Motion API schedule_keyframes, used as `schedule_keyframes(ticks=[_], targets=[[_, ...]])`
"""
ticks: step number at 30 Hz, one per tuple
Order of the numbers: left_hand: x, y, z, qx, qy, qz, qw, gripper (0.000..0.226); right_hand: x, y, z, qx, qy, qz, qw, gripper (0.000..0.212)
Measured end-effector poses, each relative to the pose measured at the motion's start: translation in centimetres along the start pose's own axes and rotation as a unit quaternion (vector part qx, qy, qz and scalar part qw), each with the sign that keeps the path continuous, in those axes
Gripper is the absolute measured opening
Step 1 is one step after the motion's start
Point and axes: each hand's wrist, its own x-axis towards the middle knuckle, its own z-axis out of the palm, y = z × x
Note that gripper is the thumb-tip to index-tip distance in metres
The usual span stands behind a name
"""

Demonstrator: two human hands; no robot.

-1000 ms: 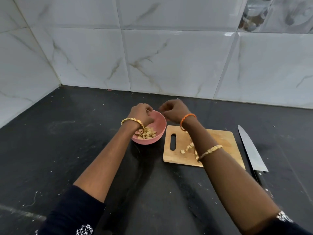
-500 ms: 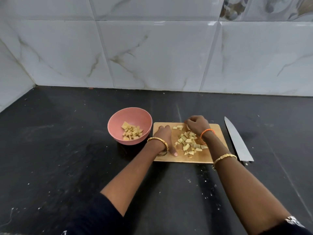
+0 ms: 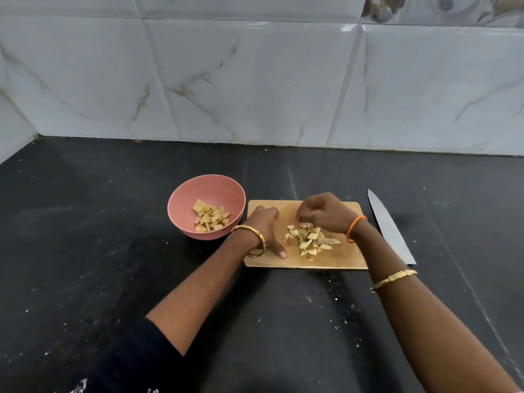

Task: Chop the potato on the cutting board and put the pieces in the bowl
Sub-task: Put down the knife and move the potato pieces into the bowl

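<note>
Together, both hands herd pale chopped potato pieces (image 3: 309,240) on the wooden cutting board (image 3: 340,258) for scooping: left hand (image 3: 268,226) flat, grip relaxed; right hand (image 3: 323,212) curled, its hold unclear.

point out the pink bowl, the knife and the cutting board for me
pink bowl (image 3: 181,199): head view, bare inner wall at its left.
knife (image 3: 388,226): head view, middle of the blade, right of the board.
cutting board (image 3: 334,260): head view, bare wood near its front edge.
</note>
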Motion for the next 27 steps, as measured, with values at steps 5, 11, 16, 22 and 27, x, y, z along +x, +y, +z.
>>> schedule_keyframes(ticks=[5, 11, 16, 22, 27], targets=[[0.4, 0.4, -1.7, 0.025, -0.040, 0.014, 0.999, 0.084, -2.8, 1.9, -3.7, -0.011, 0.044, 0.048, 0.998, 0.014], [0.8, 1.0, -1.7, 0.042, -0.042, 0.038, 0.997, 0.104, -4.8, 3.5, -2.0, -0.154, -0.029, 0.145, 0.977, 0.086], [1.4, 2.1, -1.1, 0.039, -0.052, 0.053, 0.996, 0.090, -4.1, 2.3, 0.2, -0.194, -0.024, 0.126, 0.973, 0.095], [2.0, 3.8, -0.5, 0.050, -0.038, 0.061, 0.996, 0.082, -2.3, 1.7, 0.7, -0.195, -0.003, 0.097, 0.976, 0.085], [1.8, 3.8, -1.1, 0.069, -0.076, 0.046, 0.994, 0.088, -1.6, 1.4, -0.4, -0.179, -0.023, 0.096, 0.979, 0.079]])
